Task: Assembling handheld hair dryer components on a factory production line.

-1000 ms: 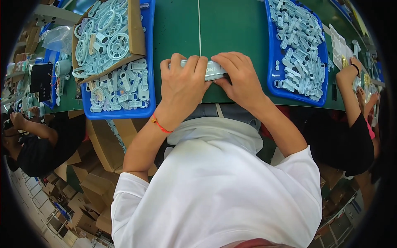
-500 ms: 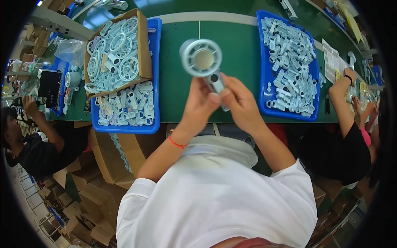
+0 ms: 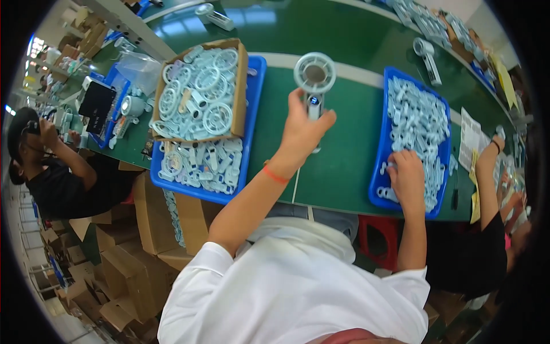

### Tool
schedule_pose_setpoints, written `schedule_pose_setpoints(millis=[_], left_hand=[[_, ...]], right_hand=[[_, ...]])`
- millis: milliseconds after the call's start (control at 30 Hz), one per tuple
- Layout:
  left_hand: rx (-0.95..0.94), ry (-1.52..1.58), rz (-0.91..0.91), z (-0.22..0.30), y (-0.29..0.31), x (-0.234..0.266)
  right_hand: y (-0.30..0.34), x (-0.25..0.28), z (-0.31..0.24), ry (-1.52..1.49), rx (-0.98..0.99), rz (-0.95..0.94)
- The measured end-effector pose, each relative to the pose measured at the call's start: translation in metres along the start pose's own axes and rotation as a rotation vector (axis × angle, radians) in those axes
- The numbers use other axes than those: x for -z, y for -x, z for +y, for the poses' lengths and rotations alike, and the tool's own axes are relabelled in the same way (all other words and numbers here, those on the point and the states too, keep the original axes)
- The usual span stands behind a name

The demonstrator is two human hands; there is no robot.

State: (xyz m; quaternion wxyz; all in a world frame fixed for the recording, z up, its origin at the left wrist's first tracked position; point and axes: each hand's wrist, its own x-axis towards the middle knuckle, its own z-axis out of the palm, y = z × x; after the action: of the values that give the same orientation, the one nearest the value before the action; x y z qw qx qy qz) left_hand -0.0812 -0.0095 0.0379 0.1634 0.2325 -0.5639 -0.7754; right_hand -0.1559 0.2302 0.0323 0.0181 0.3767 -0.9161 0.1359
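My left hand [image 3: 305, 133] is wrapped round the handle of a pale blue handheld fan [image 3: 314, 73], held upright above the green table. Its round head faces me, and a small lit display shows on the handle. At the right, my right hand [image 3: 407, 175] reaches into a blue tray [image 3: 375, 192] filled with small pale blue plastic parts [image 3: 417, 117]. The fingers of that hand are curled down among the parts at the tray's left side. Whatever lies under its fingertips is hidden.
A cardboard box [image 3: 240, 92] of ring-shaped parts sits on another blue tray [image 3: 255, 109] at the left. Finished-looking fans [image 3: 427, 60] lie on the far surface. Co-workers sit on both sides; one's arm [image 3: 487, 178] rests by papers. Cardboard boxes [image 3: 134, 275] stand below left.
My right hand has let go of the fan and moved right into the tray of parts. My left hand alone keeps the fan, now with its display lit. The whole view has shifted and tilted.
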Motion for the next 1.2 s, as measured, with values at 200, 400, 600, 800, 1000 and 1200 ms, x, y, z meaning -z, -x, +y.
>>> schedule_pose_setpoints(millis=[200, 400, 600, 800, 1000, 1200], left_hand=[[-0.180, -0.544, 0.332, 0.033, -0.219, -0.020], [-0.004, -1.183, 0.343, 0.021, -0.319, -0.031], [0.077, -1.077, 1.439, 0.074, -0.351, 0.105], [0.412, -0.958, 1.298, 0.053, -0.372, 0.169], [-0.118, -0.120, 0.739, 0.120, -0.344, 0.056], [-1.064, 0.276, 0.479, 0.195, -0.118, -0.033]], right_hand=[[-0.006, 0.011, -0.006, -0.410, -0.014, 0.157], [0.000, 0.011, -0.018, -0.850, -0.246, 0.094], [-0.013, 0.016, -0.045, -0.832, -0.015, -0.044], [-0.054, -0.004, -0.062, -1.116, -0.170, -0.277], [-0.052, -0.021, -0.041, -1.091, -0.203, -0.335], [-0.054, -0.030, -0.064, -0.615, 0.099, -0.207]])
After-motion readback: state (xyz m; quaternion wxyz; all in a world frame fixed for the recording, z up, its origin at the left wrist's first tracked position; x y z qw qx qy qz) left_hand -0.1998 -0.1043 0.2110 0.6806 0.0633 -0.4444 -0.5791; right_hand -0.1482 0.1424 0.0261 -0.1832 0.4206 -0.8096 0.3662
